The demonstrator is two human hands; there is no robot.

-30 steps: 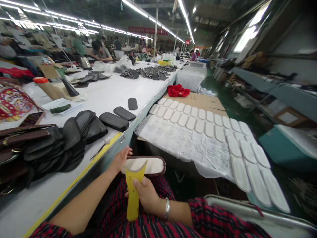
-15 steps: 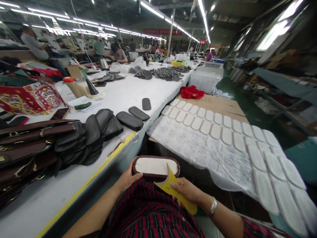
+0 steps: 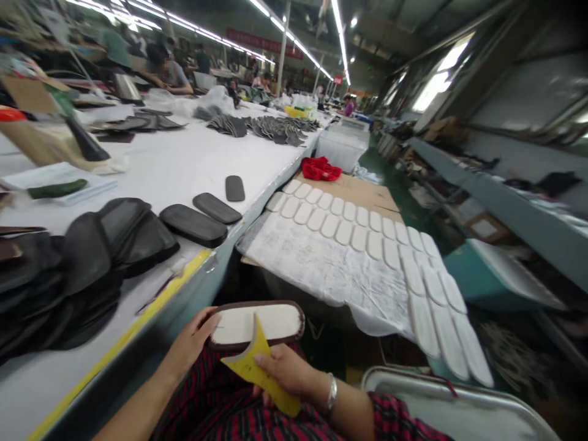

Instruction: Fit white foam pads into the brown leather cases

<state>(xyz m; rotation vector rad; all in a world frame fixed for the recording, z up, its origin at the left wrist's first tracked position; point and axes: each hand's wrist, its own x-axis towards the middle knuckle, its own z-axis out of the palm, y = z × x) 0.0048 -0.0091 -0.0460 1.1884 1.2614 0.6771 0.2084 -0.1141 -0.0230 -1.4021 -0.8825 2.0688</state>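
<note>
An oval panel (image 3: 275, 323) with a white face and dark brown edging rests over my lap, tilted a little. My left hand (image 3: 199, 331) grips its left end, thumb on the white face and fingers around the edge. In my right hand (image 3: 285, 370) is a yellow flat scraper (image 3: 261, 361) with a curved, pointed end. The scraper's tip overlaps the lower part of the white face; whether it touches cannot be seen. On the side table (image 3: 321, 275) lie rows of white oval panels (image 3: 344, 232).
Left of me, a white worktable (image 3: 151, 177) with a yellow-taped edge carries piled black oval pieces (image 3: 87, 257) and a few separate ones. A red cloth (image 3: 320, 168) lies on cardboard beyond the white panels. A metal-rimmed tray (image 3: 459, 404) stands at lower right. People work farther back.
The view has swung to the right, so surroundings appear farther left. The edged panel has tilted slightly, its right end now higher. Both hands keep hold of the panel and the scraper.
</note>
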